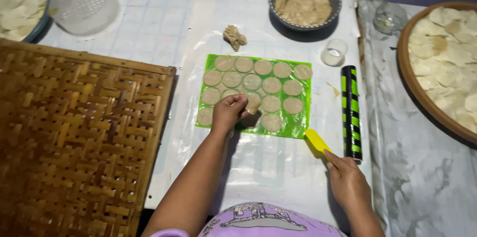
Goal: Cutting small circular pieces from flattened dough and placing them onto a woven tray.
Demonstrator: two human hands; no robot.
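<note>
- A thin round dough disc (253,102) was being lifted at its edge from the green plastic sheet (300,123), near the sheet's lower middle, among the other cut dough rounds (272,85) that lay in rows across it
- The left hand (228,112) pinched that disc between its fingertips, fingers curled closed on it, the arm reaching in from below
- The right hand (348,180) was closed around the handle of a yellow scraper (317,142), whose blade pointed at the sheet's lower right corner, just beside it
- A black and green striped rolling pin (351,113) lay lengthwise just right of the sheet, close to the scraper
- A small white ring cutter (335,52) stood above the pin, and a lump of leftover dough (234,37) sat above the sheet
- A grey metal bowl of dough (304,1) stood at the far edge of the table
- A woven bamboo tray (79,137) filled the left side
- A round brown tray (412,83) holding pale flat rounds lay at the right
</note>
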